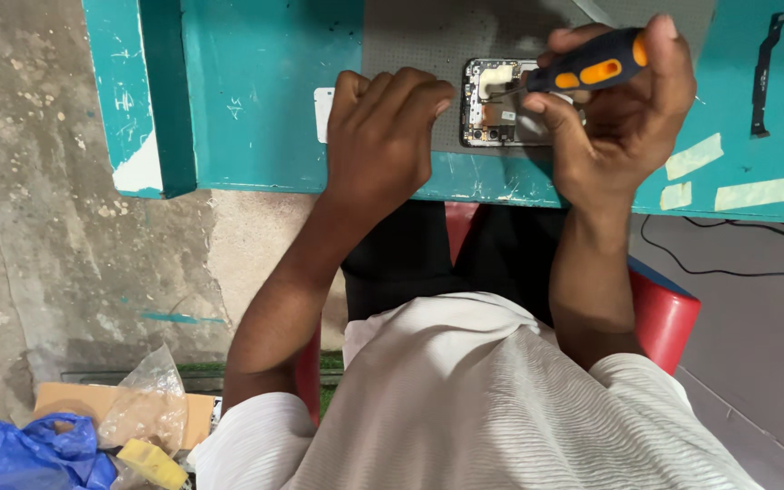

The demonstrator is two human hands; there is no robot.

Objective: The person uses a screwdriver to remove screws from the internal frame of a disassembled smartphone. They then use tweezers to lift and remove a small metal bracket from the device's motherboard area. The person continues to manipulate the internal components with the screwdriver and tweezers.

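An opened phone (499,102), its back cover off and its inner parts showing, lies on a grey mat (428,41) near the front edge of a teal table (256,82). The right hand (623,113) is clamped around a black-and-orange screwdriver (592,68), fingers wrapped on the handle, the metal tip angled down onto the upper part of the phone. The left hand (383,136) is curled into a loose fist, its knuckles pressed against the phone's left side; whether it grips anything cannot be told. A black strip-shaped part (764,73) lies on the table well to the right, with 3 pieces of pale tape (755,192) stuck near the edge. The person sits on a red chair (664,313) in a white ribbed shirt (483,408). A black cable (728,263) trails over the floor at right; a blue bag (29,454) and a clear plastic bag (147,408) lie at lower left
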